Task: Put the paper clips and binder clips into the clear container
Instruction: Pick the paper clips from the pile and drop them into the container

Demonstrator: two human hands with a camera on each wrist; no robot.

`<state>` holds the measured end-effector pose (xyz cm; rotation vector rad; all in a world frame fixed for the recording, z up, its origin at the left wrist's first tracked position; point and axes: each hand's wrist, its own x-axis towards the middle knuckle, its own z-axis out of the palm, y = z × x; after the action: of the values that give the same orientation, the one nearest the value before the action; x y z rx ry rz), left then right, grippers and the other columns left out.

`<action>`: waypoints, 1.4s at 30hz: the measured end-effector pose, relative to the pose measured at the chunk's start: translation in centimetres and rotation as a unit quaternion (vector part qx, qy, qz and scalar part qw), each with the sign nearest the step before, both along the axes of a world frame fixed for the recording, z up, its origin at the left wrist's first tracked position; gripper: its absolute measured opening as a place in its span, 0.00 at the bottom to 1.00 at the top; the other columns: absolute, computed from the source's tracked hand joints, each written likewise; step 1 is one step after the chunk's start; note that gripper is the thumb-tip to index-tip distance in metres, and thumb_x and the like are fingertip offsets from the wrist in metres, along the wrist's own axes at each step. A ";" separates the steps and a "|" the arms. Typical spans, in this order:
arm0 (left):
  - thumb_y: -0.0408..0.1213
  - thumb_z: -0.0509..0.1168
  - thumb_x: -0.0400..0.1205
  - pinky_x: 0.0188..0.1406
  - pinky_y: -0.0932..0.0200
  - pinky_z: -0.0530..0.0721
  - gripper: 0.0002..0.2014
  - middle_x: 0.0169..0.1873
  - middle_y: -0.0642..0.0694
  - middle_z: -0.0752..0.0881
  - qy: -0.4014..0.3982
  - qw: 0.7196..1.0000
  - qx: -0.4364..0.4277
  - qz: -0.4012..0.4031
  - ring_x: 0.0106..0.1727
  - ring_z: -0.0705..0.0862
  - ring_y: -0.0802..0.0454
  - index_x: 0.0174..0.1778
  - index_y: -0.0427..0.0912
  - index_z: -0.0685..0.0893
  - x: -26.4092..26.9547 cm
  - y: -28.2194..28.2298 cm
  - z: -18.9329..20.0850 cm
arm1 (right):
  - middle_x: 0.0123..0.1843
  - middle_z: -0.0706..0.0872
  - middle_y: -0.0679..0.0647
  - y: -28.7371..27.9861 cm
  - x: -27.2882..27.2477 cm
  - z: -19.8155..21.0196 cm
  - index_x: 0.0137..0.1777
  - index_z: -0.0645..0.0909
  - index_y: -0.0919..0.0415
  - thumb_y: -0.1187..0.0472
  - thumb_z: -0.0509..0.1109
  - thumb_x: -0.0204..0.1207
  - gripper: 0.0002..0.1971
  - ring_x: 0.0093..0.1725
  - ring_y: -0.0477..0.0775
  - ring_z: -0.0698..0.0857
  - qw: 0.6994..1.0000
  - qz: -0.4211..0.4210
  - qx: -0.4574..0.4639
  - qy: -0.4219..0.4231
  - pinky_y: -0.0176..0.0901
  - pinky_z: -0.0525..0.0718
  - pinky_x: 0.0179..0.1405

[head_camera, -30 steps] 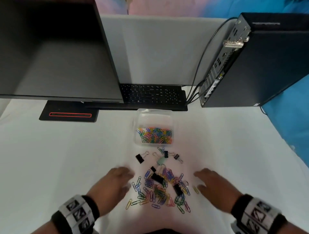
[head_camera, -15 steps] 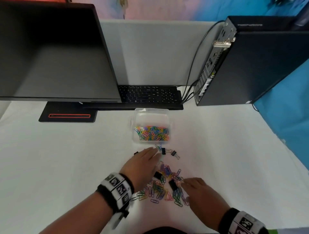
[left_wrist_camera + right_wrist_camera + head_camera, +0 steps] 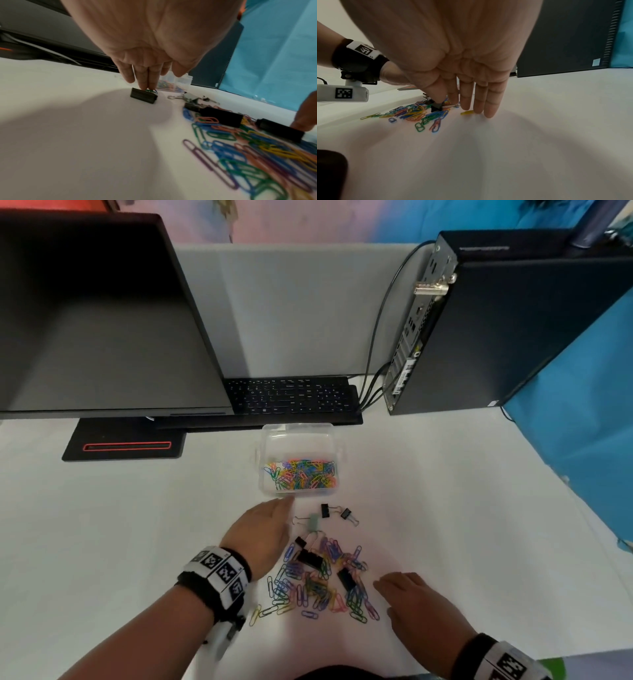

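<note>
The clear container (image 3: 297,430) stands mid-table with colourful paper clips (image 3: 301,474) inside. In front of it lies a loose pile of paper clips (image 3: 318,587) with black binder clips (image 3: 310,558) among them, and two small ones (image 3: 325,510) lie apart. My left hand (image 3: 274,511) reaches toward the container's near left corner. Its straight fingers (image 3: 145,82) press down on a black binder clip (image 3: 143,96), which is hidden in the head view. My right hand (image 3: 394,583) lies flat at the pile's right edge. Its fingers (image 3: 479,102) touch a yellow paper clip (image 3: 467,112), and one presses another black binder clip (image 3: 436,105).
A black keyboard (image 3: 291,398) sits right behind the container. The monitor (image 3: 102,320) and its base (image 3: 126,445) fill the back left. A computer tower (image 3: 496,330) with cables (image 3: 370,392) stands at the back right. White table lies bare to both sides.
My left hand has gone from the pile's left side forward to the container's near edge, covering a black binder clip. My right hand has come in against the pile's right edge.
</note>
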<state>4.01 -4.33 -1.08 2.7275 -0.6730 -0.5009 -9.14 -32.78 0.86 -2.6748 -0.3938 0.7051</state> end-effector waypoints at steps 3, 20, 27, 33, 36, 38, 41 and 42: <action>0.49 0.43 0.82 0.70 0.51 0.72 0.30 0.73 0.38 0.75 -0.002 0.997 -0.025 0.067 0.70 0.75 0.41 0.80 0.40 0.60 -0.5 2.9 0.1 | 0.72 0.76 0.50 0.3 0.5 0.4 0.76 0.70 0.55 0.65 0.59 0.77 0.26 0.69 0.55 0.73 1.000 0.006 0.012 -0.006 0.44 0.76 0.67; 0.42 0.57 0.82 0.70 0.50 0.76 0.27 0.77 0.47 0.70 -0.029 0.997 -0.021 -0.065 0.74 0.70 0.48 0.79 0.46 0.66 -9.3 3.2 -1.4 | 0.78 0.71 0.55 3.6 6.5 -0.4 0.83 0.54 0.55 0.69 0.61 0.75 0.36 0.76 0.57 0.66 0.994 0.103 -0.019 -0.039 0.52 0.74 0.70; 0.42 0.57 0.78 0.65 0.49 0.80 0.28 0.76 0.49 0.71 -0.024 0.996 -0.003 -0.084 0.72 0.72 0.47 0.77 0.45 0.69 -7.9 2.6 -1.3 | 0.82 0.63 0.55 2.4 5.0 -0.8 0.82 0.57 0.53 0.70 0.60 0.73 0.36 0.78 0.60 0.62 0.989 0.115 -0.070 -0.060 0.55 0.72 0.72; 0.39 0.58 0.75 0.62 0.45 0.81 0.27 0.75 0.50 0.73 -0.030 0.994 0.012 -0.102 0.71 0.74 0.43 0.74 0.46 0.74 -7.3 2.3 -1.8 | 0.81 0.62 0.63 4.7 5.3 -0.8 0.82 0.53 0.54 0.69 0.63 0.72 0.39 0.76 0.68 0.62 0.978 0.165 -0.091 -0.087 0.64 0.72 0.70; 0.39 0.61 0.75 0.59 0.45 0.82 0.25 0.74 0.50 0.74 -0.042 0.993 0.025 -0.104 0.70 0.75 0.43 0.71 0.47 0.76 -7.7 2.7 -1.6 | 0.80 0.63 0.62 4.3 4.8 -0.8 0.81 0.55 0.61 0.67 0.63 0.73 0.36 0.76 0.68 0.64 0.976 0.168 -0.107 -0.083 0.63 0.73 0.70; 0.40 0.63 0.76 0.59 0.46 0.83 0.23 0.73 0.50 0.75 -0.045 0.993 0.034 -0.102 0.69 0.76 0.43 0.70 0.48 0.77 -8.3 3.3 -1.4 | 0.78 0.67 0.62 3.7 4.1 -0.8 0.79 0.59 0.62 0.65 0.64 0.73 0.34 0.75 0.66 0.67 0.976 0.168 -0.111 -0.082 0.61 0.76 0.68; 0.42 0.63 0.78 0.60 0.48 0.83 0.20 0.72 0.51 0.76 -0.048 0.994 0.033 -0.095 0.69 0.76 0.45 0.68 0.49 0.78 -9.2 4.0 -1.4 | 0.78 0.68 0.61 3.5 3.7 -0.7 0.78 0.62 0.62 0.64 0.65 0.74 0.32 0.74 0.65 0.68 0.977 0.164 -0.108 -0.076 0.59 0.78 0.67; 0.42 0.63 0.78 0.60 0.48 0.83 0.20 0.72 0.50 0.76 -0.049 0.994 0.033 -0.094 0.70 0.75 0.46 0.68 0.50 0.78 -9.3 4.0 -1.3 | 0.79 0.66 0.60 3.7 3.9 -0.5 0.79 0.60 0.62 0.64 0.65 0.74 0.33 0.75 0.65 0.66 0.979 0.159 -0.103 -0.077 0.59 0.76 0.69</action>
<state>-5.31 -0.33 -2.40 2.7801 -0.9613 -0.4392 -5.24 -29.06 0.33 -2.9050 -0.8460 0.6592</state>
